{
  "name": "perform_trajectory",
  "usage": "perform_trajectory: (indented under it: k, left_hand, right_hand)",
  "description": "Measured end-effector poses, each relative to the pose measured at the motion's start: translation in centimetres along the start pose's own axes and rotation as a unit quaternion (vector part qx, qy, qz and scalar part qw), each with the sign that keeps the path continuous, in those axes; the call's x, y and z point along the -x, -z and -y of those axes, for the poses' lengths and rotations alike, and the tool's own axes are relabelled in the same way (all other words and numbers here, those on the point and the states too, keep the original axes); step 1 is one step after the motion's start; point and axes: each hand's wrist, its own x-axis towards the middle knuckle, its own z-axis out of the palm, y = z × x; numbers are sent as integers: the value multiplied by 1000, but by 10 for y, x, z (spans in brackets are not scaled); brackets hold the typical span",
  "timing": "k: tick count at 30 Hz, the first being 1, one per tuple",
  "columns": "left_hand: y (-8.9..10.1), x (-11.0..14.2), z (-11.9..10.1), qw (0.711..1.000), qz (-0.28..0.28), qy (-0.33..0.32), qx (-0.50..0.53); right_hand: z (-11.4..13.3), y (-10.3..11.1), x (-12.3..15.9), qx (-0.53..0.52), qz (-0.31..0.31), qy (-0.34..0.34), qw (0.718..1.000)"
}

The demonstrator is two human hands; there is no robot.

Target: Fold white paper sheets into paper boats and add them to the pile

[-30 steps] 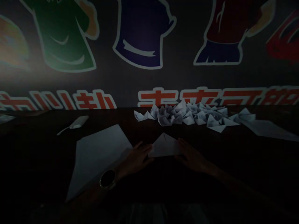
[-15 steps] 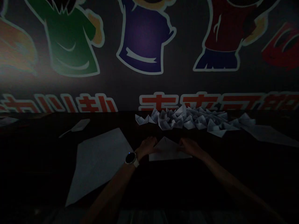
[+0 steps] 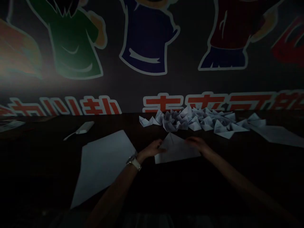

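Dark tabletop (image 3: 40, 152) in dim light, below a wall mural of cartoon garments (image 3: 148, 41) and red-and-white lettering (image 3: 161, 104). Left hand (image 3: 152, 149), with a wristwatch (image 3: 134, 162) on its wrist, lies low and half open at the left side of a folded paper sheet (image 3: 177, 149), its fingers partly curled against the paper. Right hand (image 3: 198, 144), also half open, lies over the sheet's right side, its fingers reaching onto the top surface. In this light it cannot be told whether either hand pinches the paper or only touches it. The folded paper sheet lies between the hands, its peak pointing toward the far edge of the table. Just left of the left hand lies a large flat paper sheet (image 3: 104, 166). Near the far edge, a heap of folded paper boats (image 3: 193, 122) spreads beyond the hands, with another flat paper sheet (image 3: 277, 136) at its right end. A white paddle-shaped implement (image 3: 83, 127) lies toward the far left, and loose papers (image 3: 10, 125) sit at the far left corner.
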Motion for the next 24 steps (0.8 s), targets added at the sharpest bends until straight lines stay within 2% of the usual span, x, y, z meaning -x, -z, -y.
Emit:
perform_trajectory:
  k: [2, 4, 5, 7, 8, 10, 12, 14, 16, 18, 19, 21, 23, 24]
  left_hand:
    - [-5, -2, -4, 997, -35, 9, 69]
    - [-13, -3, -9, 982, -101, 22, 156]
    - [-18, -3, -12, 970, -134, 26, 199]
    - [-29, -1, -20, 949, -176, 31, 261]
    - [-35, 1, -24, 941, -179, 30, 286]
    - [-45, 4, -31, 934, -156, 19, 320]
    - [-52, 7, -36, 938, -120, 0, 327]
    - [-56, 7, -38, 946, -113, -3, 305]
    - [-56, 6, -37, 951, -172, 8, 257]
    - [-51, 5, -37, 939, -281, 14, 199]
    - [-47, 5, -38, 926, -338, 10, 170]
    - [-36, 9, -43, 901, -420, -15, 103]
    - [-23, 17, -52, 882, -466, -68, 2]
    - [-18, 21, -57, 883, -455, -100, -54]
  right_hand:
    - [1, -5, 1, -98, 16, 12, 995]
    - [3, -13, 6, -157, 36, 54, 985]
    - [5, -19, 10, -142, 42, 82, 986]
    - [9, -31, 19, -37, 44, 123, 991]
    - [10, -36, 24, 26, 35, 144, 989]
    - [13, -45, 33, 53, 24, 157, 986]
    - [14, -51, 36, 53, 9, 160, 986]
    - [15, -52, 34, 31, -17, 148, 988]
    - [16, -46, 29, 3, -67, 125, 990]
    - [19, -35, 27, 30, -137, 121, 983]
    - [21, -29, 28, 81, -165, 136, 974]
    - [26, -18, 31, 224, -193, 209, 932]
    - [29, -13, 36, 367, -165, 272, 874]
    - [30, -13, 39, 426, -138, 288, 846]
